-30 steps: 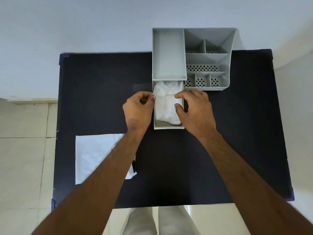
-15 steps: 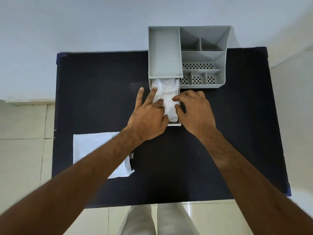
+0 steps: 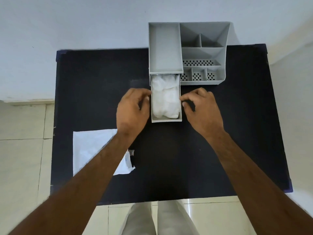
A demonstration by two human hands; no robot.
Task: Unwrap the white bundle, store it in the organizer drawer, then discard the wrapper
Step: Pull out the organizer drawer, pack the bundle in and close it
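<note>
Fingers of both hands curl loosely, empty, flanking the drawer point(image 3: 166, 119) holding the white bundle point(image 3: 165, 97).

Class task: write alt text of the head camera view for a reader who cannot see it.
A white bundle lies in the pulled-out drawer of a grey organizer on a black table, the left hand and right hand flanking it. A flat white wrapper lies near the table's left edge.
</note>
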